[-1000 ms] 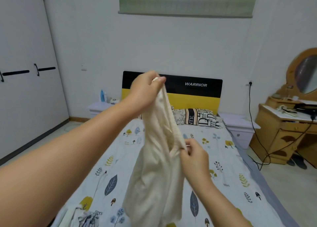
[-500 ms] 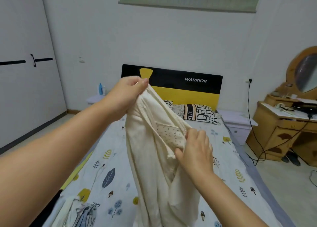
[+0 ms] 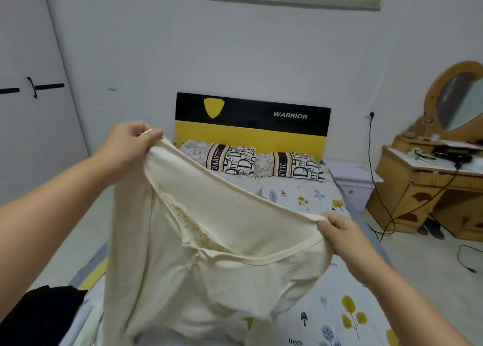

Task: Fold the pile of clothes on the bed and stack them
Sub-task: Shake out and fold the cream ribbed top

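Pinching cream garment (image 3: pixel 214 241) | left hand (image 3: pixel 128 147), right hand (image 3: pixel 342 234) | now spread wide

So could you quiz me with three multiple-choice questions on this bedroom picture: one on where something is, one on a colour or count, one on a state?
1. Where are the patterned pillows?
A. On the floor
B. Against the headboard
C. On the dresser

2. What colour is the garment being held up?
A. Cream
B. Red
C. Navy

3. How is the garment held?
A. Lying flat, untouched
B. By one hand only
C. Stretched between both hands

Answers:
1. B, the pillows lie at the head of the bed, right under the black and yellow board.
2. A, the cloth is a pale off-white all over.
3. C, the left hand grips one end of its edge and the right hand the other, and the cloth hangs down between them.
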{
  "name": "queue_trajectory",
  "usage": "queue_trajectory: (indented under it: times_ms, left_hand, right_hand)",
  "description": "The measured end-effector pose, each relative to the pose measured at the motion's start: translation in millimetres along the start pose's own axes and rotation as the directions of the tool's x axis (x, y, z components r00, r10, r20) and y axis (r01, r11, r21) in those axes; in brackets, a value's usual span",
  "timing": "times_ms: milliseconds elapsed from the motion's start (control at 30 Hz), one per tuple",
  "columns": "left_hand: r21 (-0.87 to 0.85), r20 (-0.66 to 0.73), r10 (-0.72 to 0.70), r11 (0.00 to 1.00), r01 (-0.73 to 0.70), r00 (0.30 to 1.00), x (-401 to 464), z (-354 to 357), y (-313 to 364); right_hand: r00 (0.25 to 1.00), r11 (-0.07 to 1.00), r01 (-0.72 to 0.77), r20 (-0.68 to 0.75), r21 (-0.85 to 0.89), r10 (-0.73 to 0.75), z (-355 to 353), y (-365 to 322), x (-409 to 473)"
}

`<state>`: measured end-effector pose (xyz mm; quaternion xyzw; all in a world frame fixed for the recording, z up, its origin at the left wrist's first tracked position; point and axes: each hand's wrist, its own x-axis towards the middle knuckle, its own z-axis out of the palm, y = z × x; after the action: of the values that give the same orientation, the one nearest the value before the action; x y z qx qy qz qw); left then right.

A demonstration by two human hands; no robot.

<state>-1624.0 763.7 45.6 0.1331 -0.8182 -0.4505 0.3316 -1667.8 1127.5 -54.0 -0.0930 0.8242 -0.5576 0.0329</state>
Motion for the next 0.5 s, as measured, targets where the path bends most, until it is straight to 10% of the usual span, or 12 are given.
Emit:
queue_trajectory:
  times_ms: [167,300,400,500]
  left_hand:
    - [0.189,0.099,-0.045,0.982,0.026,0.994,0.1,-9.6,-26.7]
    - [0.326,0.485,-0.122,0.944,-0.050,0.866,0.5,-28.6,-42.2]
    - [0.379,0.736,-0.259,0.923,-0.064,0.625,-6.4,-35.6,-49.7]
    - [0.429,0.712,-0.195,0.881,-0.198,0.674,-15.7,-25.8,-62.5]
  right_hand:
    - [0.983,0.969,0.080,0.183,-0.234,-0.037,-22.8,-26.6,-5.0]
    - [0.980,0.669,0.171,0.194,-0.724,-0.040,-38.5,-38.2,-1.0]
    - [0.992,0.748,0.106,0.021,-0.655,-0.123,-42.6,-40.8,-0.4]
    - [0.980,0.859,0.120,-0.079,-0.498,-0.182,-40.2,-43.3,-8.8]
